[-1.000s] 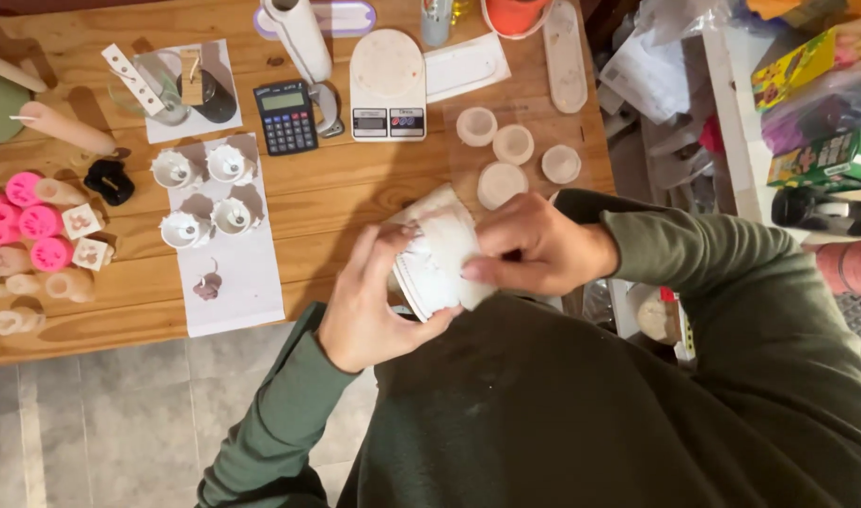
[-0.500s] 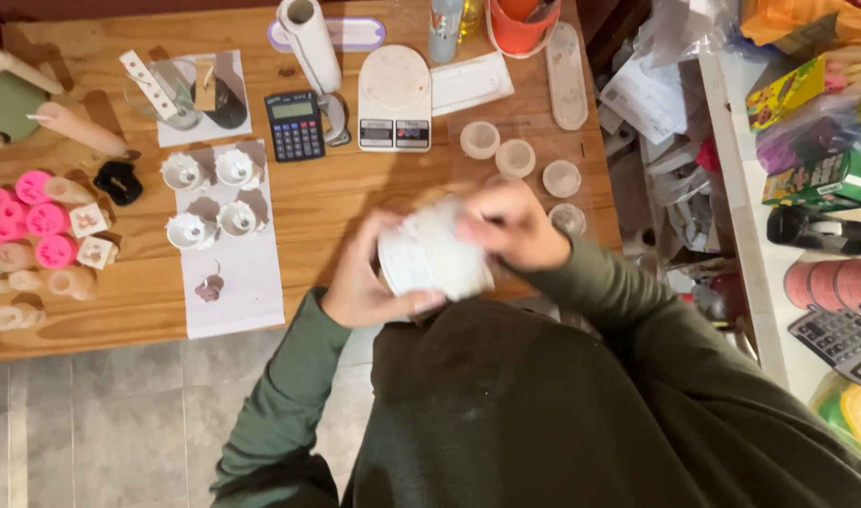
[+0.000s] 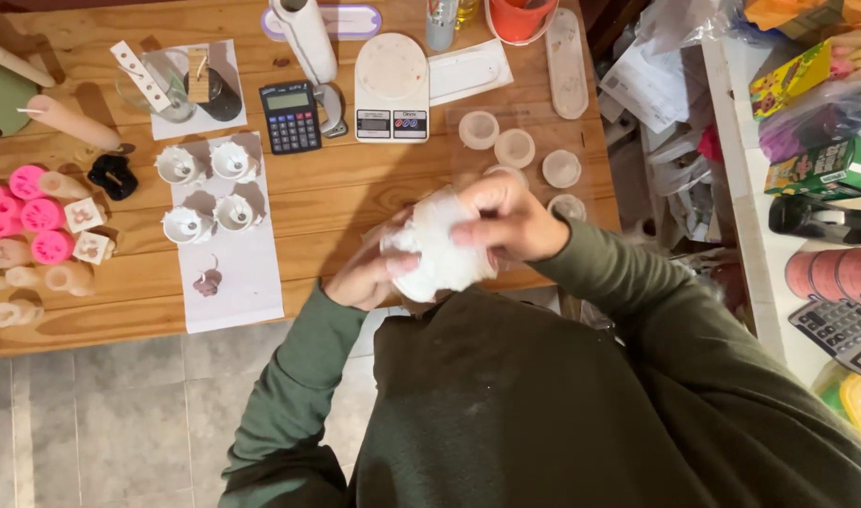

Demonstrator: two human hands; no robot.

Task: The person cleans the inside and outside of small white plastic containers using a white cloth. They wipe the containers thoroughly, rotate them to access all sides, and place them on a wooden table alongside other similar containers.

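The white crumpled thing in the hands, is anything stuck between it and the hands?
No, nothing visible is in between. Both hands touch the white crumpled wad directly: the left hand cups it from below and the right hand presses on its top, above the edge of the wooden table.

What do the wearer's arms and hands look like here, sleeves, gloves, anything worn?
Both arms wear long dark green sleeves with ribbed cuffs at the wrists. Left hand and right hand are bare: no gloves; no rings or watch visible. The right sleeve looks faintly dusted with pale specks.
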